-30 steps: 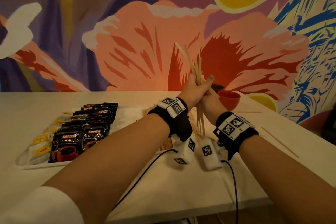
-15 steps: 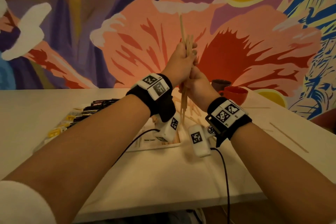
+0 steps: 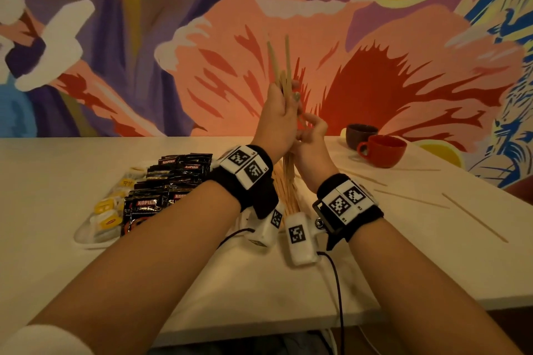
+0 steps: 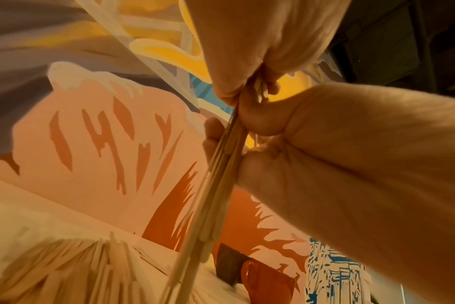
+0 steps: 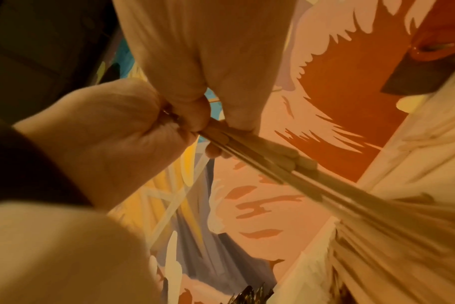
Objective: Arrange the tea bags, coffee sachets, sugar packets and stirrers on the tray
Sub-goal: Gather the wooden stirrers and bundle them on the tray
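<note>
Head view, frame centre | left hand (image 3: 278, 118) and right hand (image 3: 311, 135) both grasp upright stirrers (image 3: 284, 66) | tray (image 3: 86, 235) lower left on worktop (image 3: 43, 181)

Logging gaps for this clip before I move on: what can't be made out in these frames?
- Sugar packets: none identifiable; the left forearm covers much of the tray in the head view.
- Count of stirrers held: both hands' fingers wrap the bundle.
- Loose stirrer pile: motion-blurred in both wrist views.
- Dark cup: partly hidden by the red cup.
</note>
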`<state>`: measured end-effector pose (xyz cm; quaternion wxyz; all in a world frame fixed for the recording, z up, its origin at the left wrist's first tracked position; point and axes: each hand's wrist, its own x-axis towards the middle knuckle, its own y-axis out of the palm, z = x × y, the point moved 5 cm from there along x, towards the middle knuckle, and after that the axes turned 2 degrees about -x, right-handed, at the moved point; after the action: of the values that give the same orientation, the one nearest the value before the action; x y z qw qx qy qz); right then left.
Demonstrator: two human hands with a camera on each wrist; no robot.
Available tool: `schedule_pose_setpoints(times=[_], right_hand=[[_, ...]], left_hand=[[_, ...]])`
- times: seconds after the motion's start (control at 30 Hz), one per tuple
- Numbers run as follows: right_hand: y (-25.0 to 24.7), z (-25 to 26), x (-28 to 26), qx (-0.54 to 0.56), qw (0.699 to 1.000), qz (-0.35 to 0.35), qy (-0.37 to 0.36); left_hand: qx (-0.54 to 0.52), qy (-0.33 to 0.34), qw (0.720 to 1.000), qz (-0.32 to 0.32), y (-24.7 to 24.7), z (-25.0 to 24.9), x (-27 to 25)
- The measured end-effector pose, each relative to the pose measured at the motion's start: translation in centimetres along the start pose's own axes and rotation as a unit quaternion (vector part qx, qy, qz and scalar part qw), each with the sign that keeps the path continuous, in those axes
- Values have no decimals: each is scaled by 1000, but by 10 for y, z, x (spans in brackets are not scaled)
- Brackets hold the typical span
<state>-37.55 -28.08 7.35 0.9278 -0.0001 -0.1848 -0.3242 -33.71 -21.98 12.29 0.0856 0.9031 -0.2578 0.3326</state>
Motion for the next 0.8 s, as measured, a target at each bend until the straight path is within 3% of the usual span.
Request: schedule_pose_setpoints(times=[0.17,0.2,0.3,0.37,0.43,0.5,0.57,0.63,0.8], right_hand=[[3,0,3,-207,977,29,-49],[4,4,4,-286,955,37,-61],[1,10,2,-530,843,33,-90],[-4,9,1,-553,827,24,-100],[-6,7,3,-510,850,42,-122],[-2,7,4,-382,913,73,-123],[0,8,0,-171,979,93,-60],[0,3,-2,-16,994,104,-18],[-5,-10,-5,-8,993,115,-22]], left_hand=[[-17,3,1000,-11,4,-4,-2],[-16,4,1000,-9,5,-5,-2],[-10,1,1000,-2,5,-2,-1],[1,3,1000,10,4,1,0],[1,4,1000,22,4,2,1],[-6,2,999,31,4,1,2],[-13,-1,999,49,7,-1,2],[-16,0,997,69,11,-3,2],[3,7,993,114,15,-6,-1]])
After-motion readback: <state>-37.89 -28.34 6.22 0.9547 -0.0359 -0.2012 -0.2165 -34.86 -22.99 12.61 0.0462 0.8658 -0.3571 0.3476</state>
